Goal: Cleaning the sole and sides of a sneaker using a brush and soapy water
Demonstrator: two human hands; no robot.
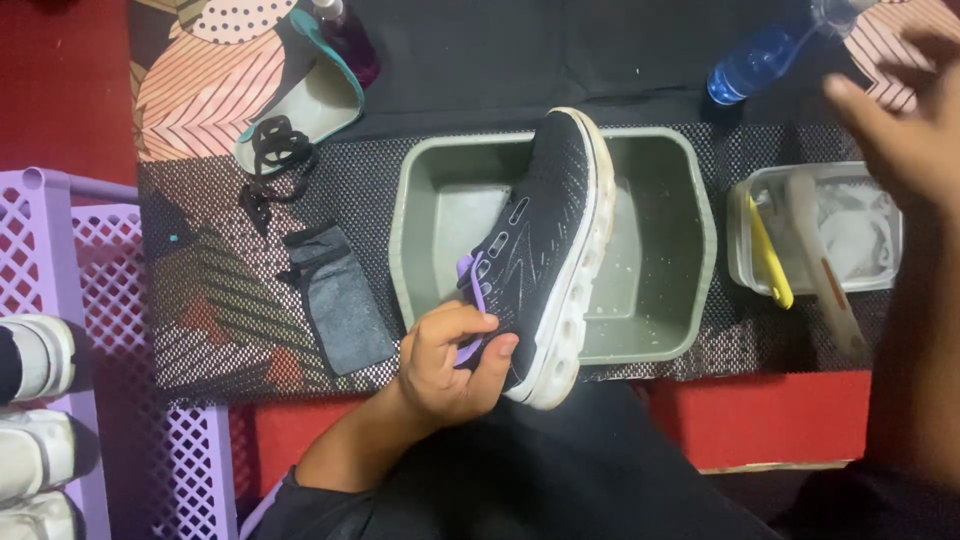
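My left hand (pixel 452 362) grips the heel end of a black knit sneaker (pixel 545 235) with a white sole and purple lining, holding it on its side over a grey-green plastic basin (pixel 700 245). At the top right my right hand (pixel 900 120) hangs blurred, fingers spread, holding nothing. It is just right of a blue spray bottle (pixel 760 55) and above a clear tub (pixel 740 250) that holds a yellow-handled brush (pixel 770 262), a white brush (pixel 822 270) and a white cloth.
Black laces (pixel 272 150) and a dark insole (pixel 340 300) lie on the mesh mat left of the basin. A pale insole (pixel 310 105) and a pink bottle (pixel 350 40) sit at the back left. A purple lattice rack (pixel 60 250) holding white shoes (pixel 35 420) stands at the left.
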